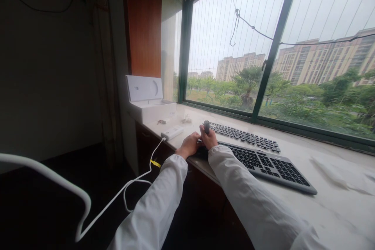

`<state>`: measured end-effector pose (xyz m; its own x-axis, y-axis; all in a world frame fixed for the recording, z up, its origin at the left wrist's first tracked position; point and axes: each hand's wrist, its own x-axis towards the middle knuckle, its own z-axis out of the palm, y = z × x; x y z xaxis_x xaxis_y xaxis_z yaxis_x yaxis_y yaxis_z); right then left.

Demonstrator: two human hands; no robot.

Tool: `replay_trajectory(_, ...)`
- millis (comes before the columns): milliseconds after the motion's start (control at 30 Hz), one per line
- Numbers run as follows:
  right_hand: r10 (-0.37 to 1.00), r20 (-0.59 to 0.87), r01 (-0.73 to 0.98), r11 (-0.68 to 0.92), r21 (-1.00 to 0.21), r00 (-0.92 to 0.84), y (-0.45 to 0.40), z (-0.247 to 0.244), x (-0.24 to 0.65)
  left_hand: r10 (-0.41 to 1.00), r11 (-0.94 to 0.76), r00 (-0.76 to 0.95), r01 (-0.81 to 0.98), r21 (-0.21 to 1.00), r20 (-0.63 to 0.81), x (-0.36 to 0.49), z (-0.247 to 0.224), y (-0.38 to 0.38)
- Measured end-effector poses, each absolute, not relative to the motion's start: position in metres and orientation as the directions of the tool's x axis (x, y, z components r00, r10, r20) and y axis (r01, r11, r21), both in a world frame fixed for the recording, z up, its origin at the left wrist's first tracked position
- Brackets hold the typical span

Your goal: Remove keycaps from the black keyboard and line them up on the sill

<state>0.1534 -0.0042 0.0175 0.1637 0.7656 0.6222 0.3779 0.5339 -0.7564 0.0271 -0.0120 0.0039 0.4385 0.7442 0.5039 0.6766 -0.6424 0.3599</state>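
Observation:
A dark grey keyboard (281, 170) lies along the front edge of the white counter, and its left end is partly covered by my hands. Behind it lies a row of black keycaps (246, 136). My right hand (208, 139) is closed around a small black tool, whose end sticks up above the fingers. Just to its left, my left hand (189, 145) has its fingers curled at the keyboard's left end; what they hold, if anything, is hidden.
An open white box (154, 112) stands at the counter's left end. Near it are a white power strip (172, 132) with a cable, a small metal item (161, 122) and crumpled clear plastic (186, 118). A plastic bag (342, 172) lies at the right. Windows rise behind.

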Motion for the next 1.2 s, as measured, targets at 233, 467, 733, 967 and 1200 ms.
replay_trajectory(233, 0.798, 0.577, 0.317, 0.509, -0.801, 0.176, -0.008, 0.02, 0.153, 0.748, -0.645, 0.43, 0.651, 0.401, 0.506, 0.028, 0.003, -0.011)
replay_trajectory(467, 0.802, 0.569, 0.238, 0.525, -0.817, 0.184, -0.003, 0.016, 0.154, 0.784, -0.603, 0.412, 0.684, 0.41, 0.464, 0.029, 0.007, -0.013)
replay_trajectory(733, 0.797, 0.577, 0.246, 0.532, -0.811, 0.177, -0.005, 0.017, 0.154, 0.806, -0.572, 0.416, 0.731, 0.372, 0.421, 0.03, 0.014, -0.022)
replay_trajectory(967, 0.783, 0.584, 0.279, 0.524, -0.805, 0.212, 0.0, 0.013, 0.156, 0.806, -0.568, 0.437, 0.76, 0.316, 0.399, 0.029, 0.018, -0.027)
replay_trajectory(1200, 0.772, 0.592, 0.3, 0.523, -0.798, 0.231, 0.002, 0.013, 0.158, 0.8, -0.566, 0.454, 0.789, 0.24, 0.393, 0.031, 0.018, -0.027)
